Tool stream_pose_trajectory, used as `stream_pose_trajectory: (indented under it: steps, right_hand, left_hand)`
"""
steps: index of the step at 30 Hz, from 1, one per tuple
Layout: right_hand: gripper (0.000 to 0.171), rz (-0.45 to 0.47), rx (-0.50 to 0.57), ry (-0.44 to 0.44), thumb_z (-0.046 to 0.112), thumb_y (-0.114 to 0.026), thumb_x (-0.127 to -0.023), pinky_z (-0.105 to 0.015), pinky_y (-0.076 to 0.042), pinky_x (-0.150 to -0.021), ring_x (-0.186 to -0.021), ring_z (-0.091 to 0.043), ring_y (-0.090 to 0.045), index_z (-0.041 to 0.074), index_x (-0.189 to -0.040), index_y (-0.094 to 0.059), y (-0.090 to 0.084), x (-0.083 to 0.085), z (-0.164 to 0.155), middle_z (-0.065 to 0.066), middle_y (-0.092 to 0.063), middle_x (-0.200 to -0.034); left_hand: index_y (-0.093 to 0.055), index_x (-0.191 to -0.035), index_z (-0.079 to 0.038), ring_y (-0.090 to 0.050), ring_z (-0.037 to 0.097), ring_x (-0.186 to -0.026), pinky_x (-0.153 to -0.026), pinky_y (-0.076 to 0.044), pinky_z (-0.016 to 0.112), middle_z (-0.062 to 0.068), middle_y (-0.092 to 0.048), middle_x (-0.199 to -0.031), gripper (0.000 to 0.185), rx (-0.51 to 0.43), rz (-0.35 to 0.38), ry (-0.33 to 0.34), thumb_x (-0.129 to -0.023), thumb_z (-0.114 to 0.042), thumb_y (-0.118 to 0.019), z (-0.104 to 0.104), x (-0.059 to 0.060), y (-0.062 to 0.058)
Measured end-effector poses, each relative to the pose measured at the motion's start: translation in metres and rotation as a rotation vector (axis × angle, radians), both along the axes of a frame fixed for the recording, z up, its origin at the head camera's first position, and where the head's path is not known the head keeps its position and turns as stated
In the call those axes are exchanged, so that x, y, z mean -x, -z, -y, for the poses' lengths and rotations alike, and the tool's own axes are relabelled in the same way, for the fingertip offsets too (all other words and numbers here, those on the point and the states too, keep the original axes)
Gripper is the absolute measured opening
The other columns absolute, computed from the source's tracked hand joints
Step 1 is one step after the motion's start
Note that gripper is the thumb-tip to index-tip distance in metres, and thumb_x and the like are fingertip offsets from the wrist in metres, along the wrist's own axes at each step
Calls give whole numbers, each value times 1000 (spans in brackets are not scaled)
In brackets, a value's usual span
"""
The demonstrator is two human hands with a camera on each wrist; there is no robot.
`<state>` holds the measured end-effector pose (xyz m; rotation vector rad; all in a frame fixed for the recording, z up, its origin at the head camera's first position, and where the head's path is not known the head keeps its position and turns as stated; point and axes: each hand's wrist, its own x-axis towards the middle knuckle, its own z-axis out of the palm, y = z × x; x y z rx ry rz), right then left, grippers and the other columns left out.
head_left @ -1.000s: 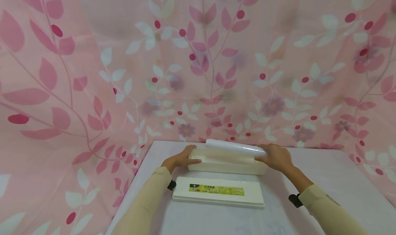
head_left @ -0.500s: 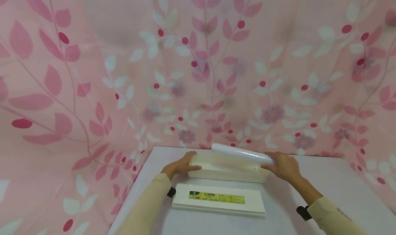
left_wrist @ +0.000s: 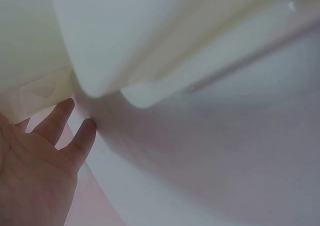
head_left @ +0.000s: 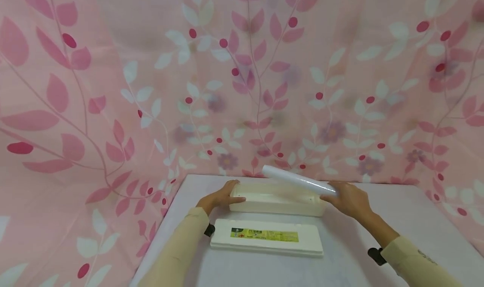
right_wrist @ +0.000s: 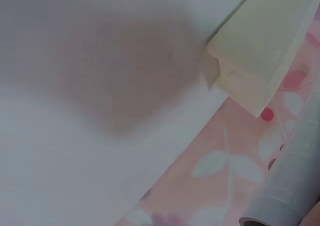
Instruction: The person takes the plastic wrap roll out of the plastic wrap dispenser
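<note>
Left hand: the left hand (head_left: 219, 198) grasps the left end of the long cream plastic dispenser tray (head_left: 277, 199), thumb on the near wall, fingers over the end; the left wrist view shows the palm (left_wrist: 35, 171) against that end.
Tray position: it lies lengthwise on the white tabletop (head_left: 378, 245), near the back edge, with its open side up.
Lid: the flat cream plastic lid with a yellow-green label (head_left: 266, 236) lies just in front of the tray, apart from it and untouched.
Roll: the white roll of cling film (head_left: 298, 180) sits tilted above the tray, its left end raised and free, its right end low at the tray's right end.
Right hand: the right hand (head_left: 349, 199) grips the roll's right end; the right wrist view shows the roll's open end (right_wrist: 295, 186) beside the tray's corner (right_wrist: 260, 60).
Backdrop: a pink cloth printed with leaves and berries (head_left: 113, 89) hangs behind and to the left.
Judged step: the roll is being handled at the tray's mouth, one end in and one end out.
Advice, left: in my judgement the left hand should pin the tray flat so it does not slide.
Advice, right: the roll should be kept parallel to the tray's long walls, as a skewed roll is likely to jam at the ends.
Risk: squeezing the roll hard may crease the film.
</note>
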<state>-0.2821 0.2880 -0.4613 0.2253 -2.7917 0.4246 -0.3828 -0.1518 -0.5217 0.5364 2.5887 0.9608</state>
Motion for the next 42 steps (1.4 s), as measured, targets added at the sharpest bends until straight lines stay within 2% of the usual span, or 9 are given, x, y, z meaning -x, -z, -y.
stream_pose_trajectory:
  steps: [8,13,20,25,33,42]
  right_hand:
    - [62,-11,5,32,56,-73,-81,-35,-43,-51,-80,-27,-65,11,-123,-67,-4,-2,-6,-15,-72,-103]
    - [62,19,18,61,55,-70,-84,-36,-44,-52,-80,-29,-64,8,-125,-65,-8,-6,-10,-18,-71,-105]
    - [57,21,63,107,59,-66,-87,-35,-40,-51,-80,-28,-63,15,-123,-64,-9,-14,-13,-16,-71,-102]
    - [59,22,88,145,56,-65,-88,-36,-40,-50,-75,-27,-61,11,-126,-63,-4,-21,-15,-19,-71,-101]
    - [63,45,133,193,58,-64,-88,-34,-40,-49,-73,-26,-60,9,-128,-62,9,-30,-15,-21,-70,-103]
    - [66,62,193,261,61,-61,-89,-35,-39,-49,-77,-31,-62,8,-128,-61,8,-39,-16,-25,-69,-107]
  left_hand:
    - [-20,-156,-16,-28,30,-143,-118,-24,57,9,-17,-162,94,-20,-16,-7,-87,-55,-69,1,6,-1]
    - [-20,-156,-18,-28,30,-144,-118,-25,57,9,-17,-162,95,-19,-17,2,-85,-58,-69,3,9,1]
    - [-19,-157,-19,-26,29,-144,-118,-24,56,7,-16,-163,94,-9,10,-7,-86,-57,-69,6,6,-1]
    - [-19,-157,-16,-27,29,-143,-118,-24,55,8,-17,-162,93,-21,-3,8,-88,-56,-67,6,5,0]
    - [-20,-156,-18,-31,30,-140,-117,-25,57,9,-21,-160,93,-17,23,-15,-86,-56,-69,6,-1,4]
    - [-20,-156,-17,-27,28,-142,-118,-24,55,8,-17,-162,90,-21,6,26,-89,-54,-67,3,-1,-3]
